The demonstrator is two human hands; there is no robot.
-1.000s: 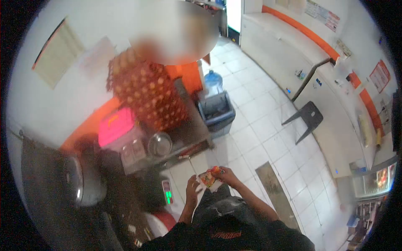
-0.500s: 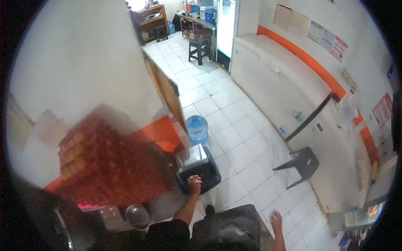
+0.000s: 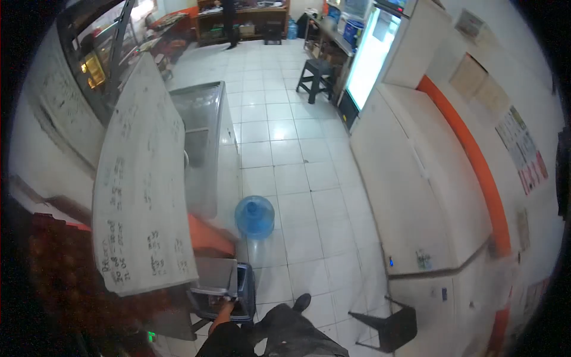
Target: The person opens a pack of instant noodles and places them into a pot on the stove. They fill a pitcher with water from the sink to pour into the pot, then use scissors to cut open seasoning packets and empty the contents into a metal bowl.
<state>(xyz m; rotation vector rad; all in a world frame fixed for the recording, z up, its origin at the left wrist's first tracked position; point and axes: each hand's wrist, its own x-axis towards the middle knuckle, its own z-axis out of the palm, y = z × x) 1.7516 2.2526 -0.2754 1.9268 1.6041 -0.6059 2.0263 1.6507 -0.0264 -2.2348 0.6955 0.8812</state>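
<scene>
At the opening of a dark bin (image 3: 250,293), near the bottom of the view, is my left hand (image 3: 225,309). Its fingers are small and partly hidden in the opening, with a bit of something pale by them; whether they hold it I cannot tell. The bin's grey flap lid (image 3: 217,273) is tilted up just above the hand. My right hand is out of view. A blue water jug (image 3: 254,217) stands on the tiles beyond the bin.
A whiteboard with writing (image 3: 146,178) juts in at left before a glass-topped freezer (image 3: 223,160). White chest freezers (image 3: 410,178) line the right wall. One black stool (image 3: 389,327) is close by, another (image 3: 315,77) farther off. A person's dark-clothed legs (image 3: 229,24) show at the back.
The view has swung toward the far room. My left hand went from the colourful packet to the bin with a crumpled pale item, and remains there. My right hand let go of the packet and left view.
</scene>
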